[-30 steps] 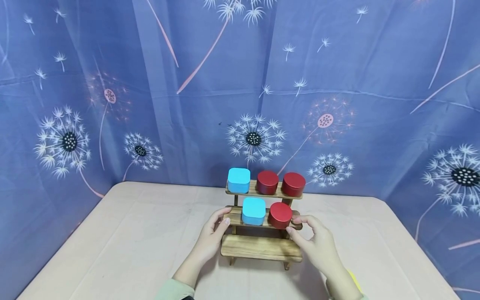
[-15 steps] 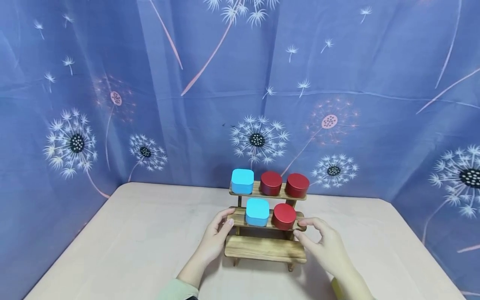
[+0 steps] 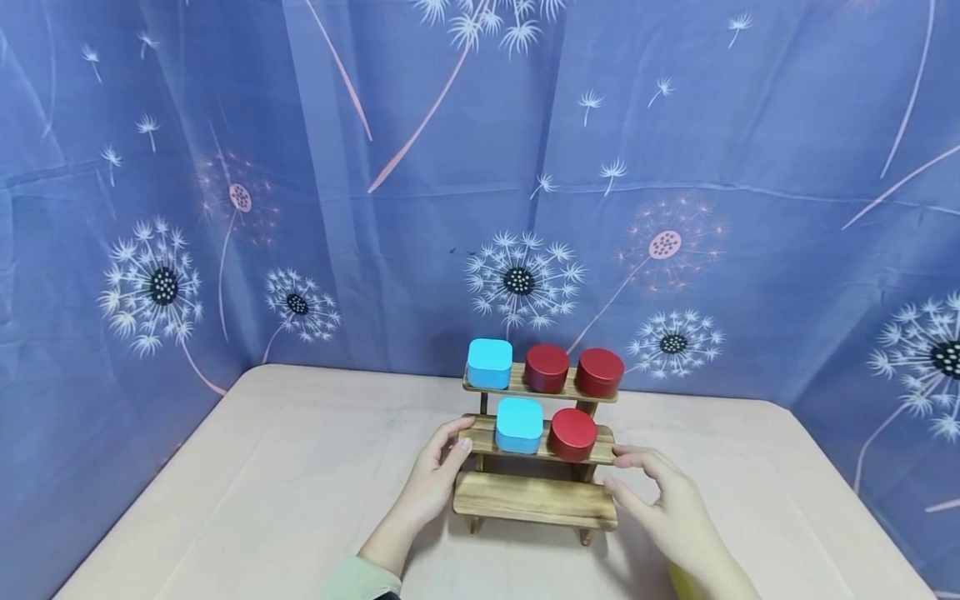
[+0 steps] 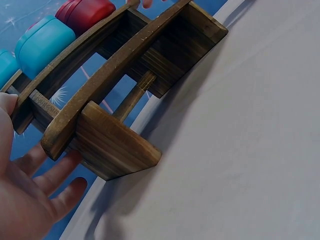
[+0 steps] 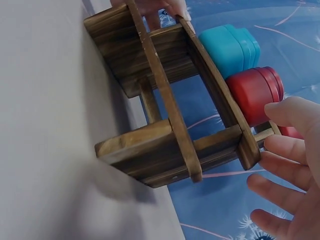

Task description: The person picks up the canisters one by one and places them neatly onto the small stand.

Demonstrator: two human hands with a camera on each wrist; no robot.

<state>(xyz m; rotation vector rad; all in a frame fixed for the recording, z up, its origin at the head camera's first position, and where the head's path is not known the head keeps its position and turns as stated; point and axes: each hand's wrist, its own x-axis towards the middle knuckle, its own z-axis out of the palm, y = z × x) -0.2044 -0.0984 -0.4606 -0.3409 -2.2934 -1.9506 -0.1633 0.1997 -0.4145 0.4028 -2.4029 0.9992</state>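
Note:
A three-tier wooden display stand (image 3: 535, 498) stands on the table. Its top shelf carries a light-blue square tin (image 3: 490, 363) and two round red tins, one in the middle (image 3: 547, 368) and one at the right (image 3: 600, 372). On the middle shelf sit another blue tin (image 3: 519, 426) and a red tin (image 3: 573, 434). My left hand (image 3: 433, 477) grips the left end of the middle shelf, thumb in front. Beside that shelf's right end is my right hand (image 3: 671, 504), its fingers spread and loosely bent in the right wrist view, fingertips at the shelf's tip.
A pale cloth covers the table (image 3: 300, 483). Behind it hangs a blue curtain (image 3: 405, 275) with dandelion prints, close to the stand's back. Something yellow (image 3: 684, 582) shows partly under the right wrist; what it is I cannot tell.
The right hand has slid outward, off the shelf top near the red tin to the shelf's end. The left hand keeps its grip. The whole head view has shifted slightly.

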